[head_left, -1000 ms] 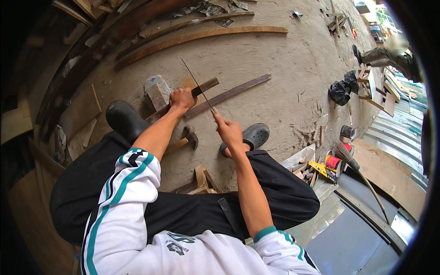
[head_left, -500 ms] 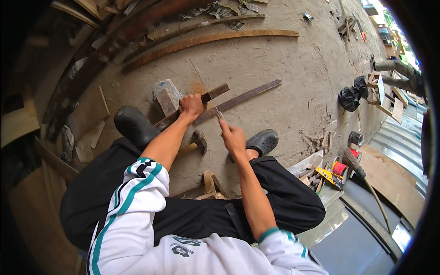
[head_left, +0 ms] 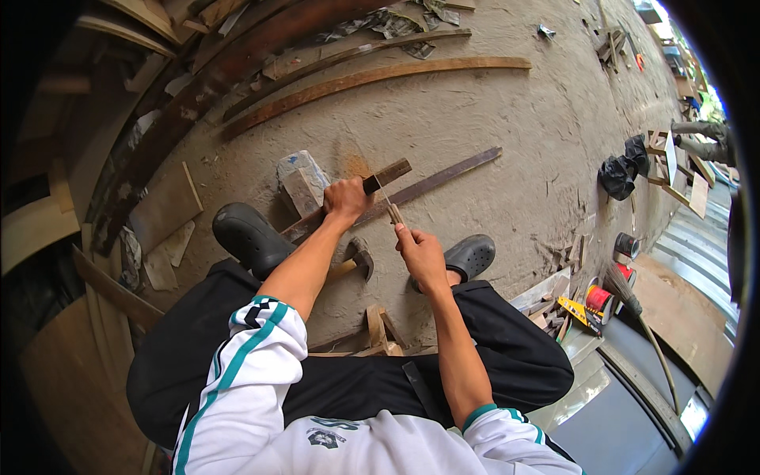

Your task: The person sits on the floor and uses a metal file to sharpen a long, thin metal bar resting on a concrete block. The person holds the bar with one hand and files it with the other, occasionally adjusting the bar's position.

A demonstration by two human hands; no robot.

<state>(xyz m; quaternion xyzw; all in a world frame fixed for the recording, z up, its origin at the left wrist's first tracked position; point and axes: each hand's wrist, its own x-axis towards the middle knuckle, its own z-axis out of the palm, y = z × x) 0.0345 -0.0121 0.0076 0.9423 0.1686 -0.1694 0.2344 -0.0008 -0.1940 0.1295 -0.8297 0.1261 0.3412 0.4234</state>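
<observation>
Since a second ago our hands have drawn in: the long thin strip that stood up between them now shows only as a short piece, so we judge the trimming has moved close to its end. Our left hand [head_left: 346, 198] wraps tightly around a dark-handled blade [head_left: 388, 173], held over the long wooden slat [head_left: 412, 192] on the floor. Our right hand [head_left: 419, 255] pinches the thin strip [head_left: 393, 212], with the hammer [head_left: 358, 261] lying near, between our shoes.

2 clogs [head_left: 252, 237], 1 hammer [head_left: 360, 257], 2 tape rolls [head_left: 599, 298]

Thin slanted strip [head_left: 385, 204], wooden-handled
</observation>
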